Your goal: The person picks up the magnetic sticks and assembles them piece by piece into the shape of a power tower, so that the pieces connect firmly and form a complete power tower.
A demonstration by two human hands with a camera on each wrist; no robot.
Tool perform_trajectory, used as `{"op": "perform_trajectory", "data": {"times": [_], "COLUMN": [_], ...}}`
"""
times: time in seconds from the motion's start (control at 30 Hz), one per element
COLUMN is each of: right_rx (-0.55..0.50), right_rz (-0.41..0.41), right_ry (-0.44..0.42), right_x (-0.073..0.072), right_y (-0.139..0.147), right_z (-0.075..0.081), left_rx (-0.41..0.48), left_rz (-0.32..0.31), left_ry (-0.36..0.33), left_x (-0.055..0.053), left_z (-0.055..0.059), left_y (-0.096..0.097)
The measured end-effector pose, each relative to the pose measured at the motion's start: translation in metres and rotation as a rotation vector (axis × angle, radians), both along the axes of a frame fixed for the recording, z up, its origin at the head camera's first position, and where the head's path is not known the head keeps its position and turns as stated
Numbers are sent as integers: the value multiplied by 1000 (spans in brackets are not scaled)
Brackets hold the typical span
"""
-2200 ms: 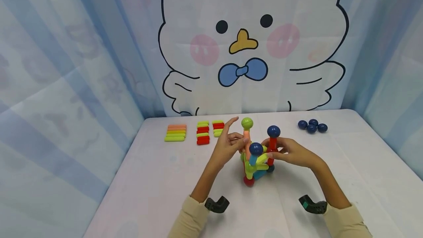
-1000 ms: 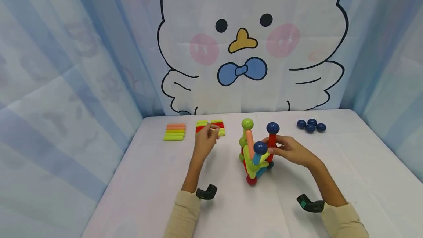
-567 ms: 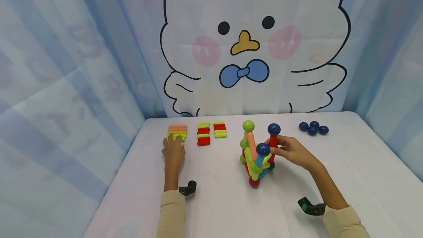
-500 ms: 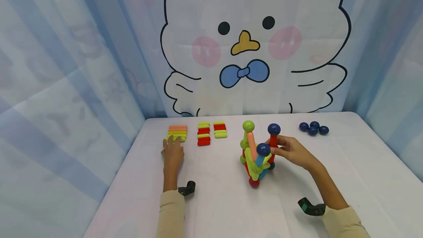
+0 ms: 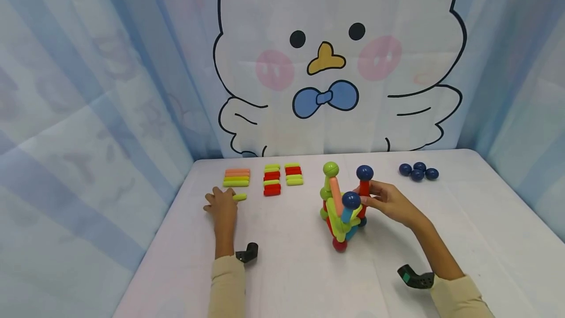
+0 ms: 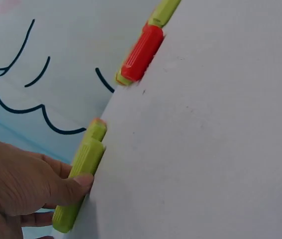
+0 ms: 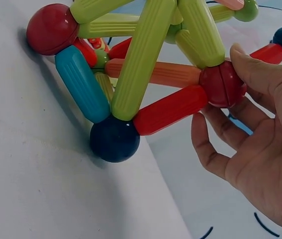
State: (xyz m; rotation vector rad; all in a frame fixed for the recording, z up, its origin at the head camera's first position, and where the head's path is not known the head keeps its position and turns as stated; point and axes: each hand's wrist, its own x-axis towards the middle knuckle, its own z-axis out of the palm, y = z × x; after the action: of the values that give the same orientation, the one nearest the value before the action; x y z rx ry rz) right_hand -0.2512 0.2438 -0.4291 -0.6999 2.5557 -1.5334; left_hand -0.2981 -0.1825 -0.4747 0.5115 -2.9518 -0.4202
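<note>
My left hand (image 5: 223,210) pinches a yellow-green magnetic rod (image 6: 85,158) between thumb and fingers, low over the table at the near side of the left rod row. In the head view, one end of that rod sticks out to the right of the fingers. Right of centre stands a frame of magnetic rods and balls (image 5: 336,198), in green, red, blue and salmon. My right hand (image 5: 388,203) steadies its right side. The right wrist view shows thumb and fingers around a red ball (image 7: 215,84), where a red rod (image 7: 173,110) joins it.
Beyond my left hand lie stacked salmon, yellow and green rods (image 5: 236,178). Two columns of short red and green rods (image 5: 272,187) are to their right. Several dark blue balls (image 5: 417,175) sit at the back right. A printed curtain (image 5: 309,131) hangs behind the table.
My left hand left the frame, crossed to the left rod row and drew one yellow-green rod towards me. My right hand stays on the frame.
</note>
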Motion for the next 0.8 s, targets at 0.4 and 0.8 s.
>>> {"op": "perform_trajectory", "data": {"times": [0.4,0.8], "right_rx": [-71,-149], "right_rz": [83,220], "right_ry": [-11,-16], "right_x": [-7,-16], "right_y": [-4,-14], "right_z": [-7,-9], "left_rx": [552,1319], "left_rz": [-167,-486], "left_ry": [-2,-32], "left_x": [3,4], "left_z": [22,58], "left_y": [-9,88]}}
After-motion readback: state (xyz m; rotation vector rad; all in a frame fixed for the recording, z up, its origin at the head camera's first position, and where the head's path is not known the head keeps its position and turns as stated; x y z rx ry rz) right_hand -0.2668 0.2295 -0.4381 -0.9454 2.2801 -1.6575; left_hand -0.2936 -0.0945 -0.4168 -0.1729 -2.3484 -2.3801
